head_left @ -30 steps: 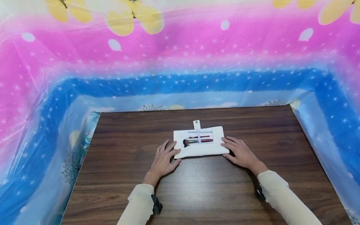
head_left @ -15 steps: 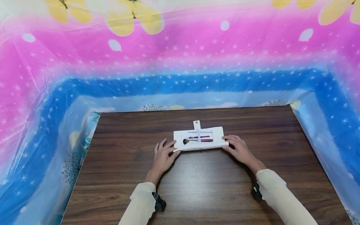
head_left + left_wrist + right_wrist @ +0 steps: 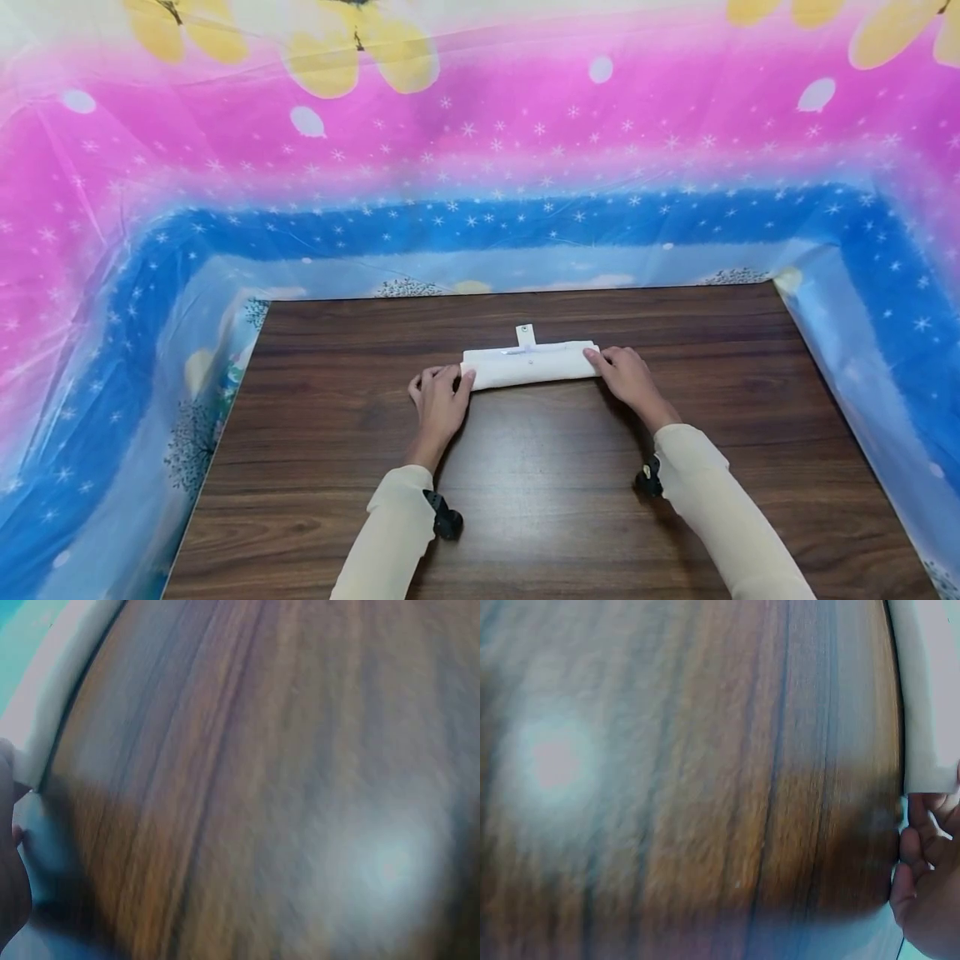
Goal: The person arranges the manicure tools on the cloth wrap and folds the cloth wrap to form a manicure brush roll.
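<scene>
A white cloth brush roll (image 3: 536, 368) lies crosswise on the table, rolled into a thick band with a small snap showing on its face. Past its far edge sticks a short strap (image 3: 524, 335) with a metal snap; a sliver of a silvery tool shows just below, and the brushes are covered. My left hand (image 3: 441, 404) grips the left end, thumb on the near face. At the right end my right hand (image 3: 632, 379) holds on, its thumb over the top. In the right wrist view the fingers (image 3: 922, 855) curl beside the end of the roll.
The dark wood-grain table (image 3: 540, 500) runs back to a hanging cloth (image 3: 480, 167) in pink and blue that encloses the back and sides. Each forearm wears a black wrist camera (image 3: 446, 517) below a cream sleeve (image 3: 390, 533).
Both hands have rolled the near edge of the cloth away from me, over the brushes that showed before. The thumbs have come up onto the roll, and both arms moved forward and inward.
</scene>
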`<action>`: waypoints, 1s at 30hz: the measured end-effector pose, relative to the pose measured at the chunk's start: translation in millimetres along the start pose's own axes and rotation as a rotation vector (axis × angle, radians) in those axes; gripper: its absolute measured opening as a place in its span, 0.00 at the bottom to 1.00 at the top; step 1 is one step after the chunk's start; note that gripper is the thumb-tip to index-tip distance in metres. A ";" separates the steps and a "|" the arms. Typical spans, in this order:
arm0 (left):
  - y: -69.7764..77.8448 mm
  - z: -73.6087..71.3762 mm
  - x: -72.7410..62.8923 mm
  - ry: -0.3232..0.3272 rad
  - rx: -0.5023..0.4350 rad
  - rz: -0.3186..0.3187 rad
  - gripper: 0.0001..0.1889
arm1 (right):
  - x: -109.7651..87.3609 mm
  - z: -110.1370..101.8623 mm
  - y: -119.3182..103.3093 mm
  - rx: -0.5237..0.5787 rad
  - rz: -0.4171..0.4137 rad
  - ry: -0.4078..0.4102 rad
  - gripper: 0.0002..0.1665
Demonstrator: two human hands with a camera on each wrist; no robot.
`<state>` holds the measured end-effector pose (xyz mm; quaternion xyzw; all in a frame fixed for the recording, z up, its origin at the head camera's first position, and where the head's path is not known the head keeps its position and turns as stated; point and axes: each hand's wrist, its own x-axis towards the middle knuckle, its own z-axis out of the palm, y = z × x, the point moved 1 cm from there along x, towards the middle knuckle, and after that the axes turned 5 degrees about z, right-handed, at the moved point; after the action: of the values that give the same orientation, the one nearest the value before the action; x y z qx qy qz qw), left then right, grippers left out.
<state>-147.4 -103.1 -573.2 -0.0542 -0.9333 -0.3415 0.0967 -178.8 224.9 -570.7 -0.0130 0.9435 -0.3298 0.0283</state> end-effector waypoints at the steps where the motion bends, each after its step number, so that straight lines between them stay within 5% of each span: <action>1: 0.8 1.1 1.9 0.006 0.006 -0.011 0.19 | 1.2 0.3 -0.9 -0.016 0.021 -0.012 0.33; 6: 3.9 5.9 9.3 0.033 0.023 -0.061 0.19 | 7.0 2.9 -6.0 -0.096 0.104 -0.032 0.36; 13: 6.1 12.1 11.9 0.026 0.102 -0.093 0.20 | 12.7 3.4 -13.2 -0.139 0.126 -0.009 0.37; 18: 7.8 14.5 12.8 0.049 0.073 -0.120 0.18 | 15.5 2.5 -14.5 -0.200 0.152 -0.011 0.36; 21: 11.1 15.8 13.3 0.094 0.080 -0.029 0.16 | 16.0 1.5 -14.3 -0.216 0.165 -0.024 0.36; 25: 20.2 17.5 14.7 0.130 0.145 0.226 0.15 | 15.9 0.2 -13.9 -0.215 0.177 -0.037 0.36; 30: 33.0 19.5 15.7 0.053 0.187 0.435 0.13 | 15.3 -0.8 -14.2 -0.206 0.183 -0.041 0.36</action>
<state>-160.0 -64.8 -563.7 -0.2357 -0.9244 -0.2259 0.1972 -194.1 213.6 -561.9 0.0634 0.9689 -0.2267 0.0758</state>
